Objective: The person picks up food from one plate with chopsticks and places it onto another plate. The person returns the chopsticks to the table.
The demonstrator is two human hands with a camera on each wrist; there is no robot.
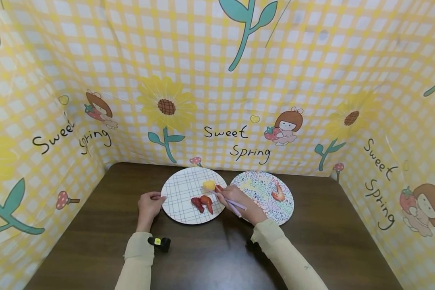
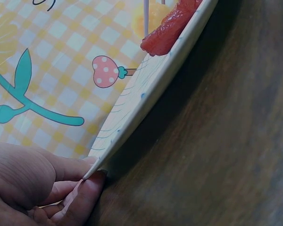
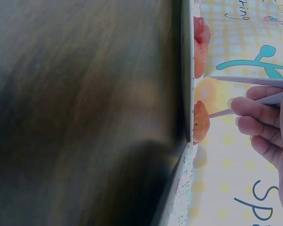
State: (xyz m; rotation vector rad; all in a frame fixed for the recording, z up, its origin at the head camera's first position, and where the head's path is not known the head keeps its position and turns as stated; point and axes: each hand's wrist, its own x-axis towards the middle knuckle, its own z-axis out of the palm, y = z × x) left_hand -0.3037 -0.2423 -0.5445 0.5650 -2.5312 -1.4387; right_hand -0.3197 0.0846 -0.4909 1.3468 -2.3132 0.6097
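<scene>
My left hand point(image 1: 150, 206) pinches the left rim of a white plate with blue grid lines point(image 1: 179, 205), thumb on top and fingers beneath. My right hand point(image 1: 242, 200) holds a pair of purple chopsticks point(image 1: 235, 207) over the plate's right side. In the right wrist view, the chopstick tips lie on either side of a yellow chunk point(image 3: 206, 92); whether they touch it I cannot tell. Near it is an orange-red piece point(image 3: 201, 123), partly hidden by my hand in the head view. A dark red drumstick-like piece point(image 1: 197, 204) and an orange wing-like piece point(image 1: 206, 203) lie at the plate's middle.
A second plate with a multicoloured speckled pattern point(image 1: 251, 181) stands close at the right, bearing a shrimp point(image 1: 278, 194). Both are on a dark wooden table point(image 1: 199, 257). A yellow checked cloth point(image 1: 217, 92) walls in the back and sides.
</scene>
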